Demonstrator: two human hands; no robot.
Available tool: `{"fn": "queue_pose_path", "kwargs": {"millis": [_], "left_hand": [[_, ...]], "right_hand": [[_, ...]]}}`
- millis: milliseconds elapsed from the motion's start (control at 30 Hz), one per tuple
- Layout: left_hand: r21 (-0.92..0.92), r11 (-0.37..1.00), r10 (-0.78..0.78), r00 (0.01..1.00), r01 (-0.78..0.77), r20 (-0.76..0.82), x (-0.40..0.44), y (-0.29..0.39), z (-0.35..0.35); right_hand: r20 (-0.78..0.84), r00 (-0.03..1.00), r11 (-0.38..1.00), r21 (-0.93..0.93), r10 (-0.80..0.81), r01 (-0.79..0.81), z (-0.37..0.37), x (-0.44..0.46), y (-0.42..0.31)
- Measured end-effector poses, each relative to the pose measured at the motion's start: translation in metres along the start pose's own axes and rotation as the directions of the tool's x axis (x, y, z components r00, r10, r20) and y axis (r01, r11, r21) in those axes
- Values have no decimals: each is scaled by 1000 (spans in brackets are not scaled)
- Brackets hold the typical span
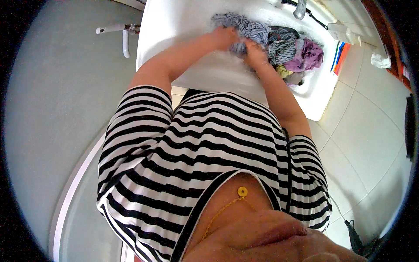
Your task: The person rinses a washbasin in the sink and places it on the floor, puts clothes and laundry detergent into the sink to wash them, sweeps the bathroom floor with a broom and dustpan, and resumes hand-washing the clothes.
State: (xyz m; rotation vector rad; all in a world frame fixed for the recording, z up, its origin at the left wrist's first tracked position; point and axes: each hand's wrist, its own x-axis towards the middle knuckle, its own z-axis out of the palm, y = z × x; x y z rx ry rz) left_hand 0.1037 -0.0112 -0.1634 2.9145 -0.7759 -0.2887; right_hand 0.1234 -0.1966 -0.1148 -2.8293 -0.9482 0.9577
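Note:
Both of my hands are in a white sink [174, 26], on a wet grey-blue cloth [251, 29]. My left hand [227, 38] is closed on the cloth's lower left part, its fingers partly hidden by fabric. Close beside it, my right hand [255, 53] grips the same cloth from below. To the right lie a dark striped cloth [281, 50], a purple cloth [310, 56] and a small yellow-green cloth [283, 71]. Suds show around the laundry.
A metal faucet [300, 9] reaches over the sink's far edge. Right of the sink are a soap holder [342, 32] and an orange and blue packet [340, 57] against the tiles. A white handle [111, 29] juts out at the left.

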Motion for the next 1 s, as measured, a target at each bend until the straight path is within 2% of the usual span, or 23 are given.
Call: {"fn": "queue_pose_path", "kwargs": {"millis": [33,67,100,133,167,233,267,333,367,400,433,500,567,633,667,700,733,767,833,867,933,967,1000], "left_hand": [[-83,990,-112,993,114,32,8,-11,5],[-87,990,-111,993,113,30,7,-12,0],[-27,987,-159,987,160,23,5,-13,-9],[32,977,-210,978,210,15,2,-9,-16],[28,977,-212,977,212,14,-2,-4,-19],[11,995,-97,956,97,276,-8,0,-26],[14,995,-101,958,101,269,-11,-3,-30],[-150,930,-309,934,337,182,-23,-8,-37],[-153,928,-312,933,340,177,-28,-12,-40],[-330,850,-390,911,412,134,-33,-20,-44],[-497,741,-464,879,451,105,-37,-27,-46],[-555,710,-488,871,434,56,-38,-44,-42],[-619,675,-512,859,402,0,-33,-55,-41],[-635,736,-495,826,234,-270,-29,-55,-45],[-631,743,-489,825,224,-283,-29,-55,-56],[-827,559,-412,885,59,-216,-31,-55,-73],[-950,301,-305,936,-79,-175,-32,-56,-90],[-947,311,-303,936,-83,-181,-35,-49,-111],[-987,158,-255,965,-22,-63,-45,-30,-147],[-986,166,-254,965,-28,-70,-47,-24,-159],[-983,183,-212,977,11,-29,-49,-14,-175],[-933,334,-190,960,-132,-203,-44,-14,-171],[-931,339,-188,960,-134,-206,-43,-12,-168]], "right_hand": [[1,1000,1000,-2,0,0,1,7,2],[-20,996,995,49,86,-85,2,13,2],[-37,984,979,107,176,-171,5,14,1],[-33,983,979,109,179,-174,8,13,1],[41,991,982,133,127,-132,9,10,-2],[168,986,981,189,19,-52,8,8,-7],[92,996,955,297,-12,-16,8,2,-3],[193,981,876,477,-29,-68,-62,-28,-9],[-14,1000,631,776,-2,12,-73,-53,-9],[-160,980,658,752,117,44,-90,-70,-10],[-192,981,482,856,-36,185,-100,-81,1],[-285,955,362,901,77,240,-131,-108,-3],[-287,949,341,912,131,229,-144,-118,6],[-293,939,321,920,178,226,-150,-128,22],[-316,929,295,922,194,252,-149,-128,32],[-334,918,267,924,212,275,-145,-128,45],[-322,916,329,914,238,237,-138,-124,61],[-332,913,328,912,237,246,-139,-132,64],[-280,874,396,911,398,112,-140,-146,67],[-354,855,406,894,380,190,-126,-138,90],[-335,884,458,874,328,161,-123,-146,101],[-304,911,508,852,279,129,-123,-150,102],[-310,909,507,851,279,134,-121,-155,103]]}}
